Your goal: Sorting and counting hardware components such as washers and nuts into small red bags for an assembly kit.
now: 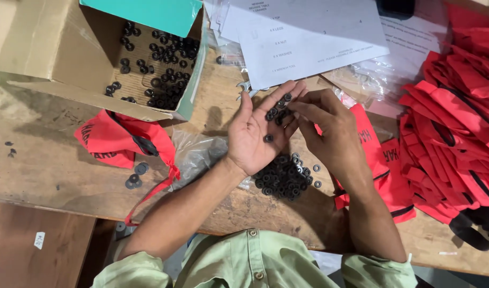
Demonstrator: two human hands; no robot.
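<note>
Black washers [276, 113] lie in the upturned, open left hand [257, 133]; the right hand [329, 128] pinches among them at its fingers. A heap of washers [284, 178] sits on the wooden bench [52, 165], just near of both hands.

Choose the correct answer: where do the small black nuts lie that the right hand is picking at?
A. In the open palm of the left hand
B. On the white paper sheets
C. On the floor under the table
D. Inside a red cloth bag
A: the left hand is turned palm up with several small black nuts on its fingers and palm, and the right hand has its fingertips touching them.
</note>
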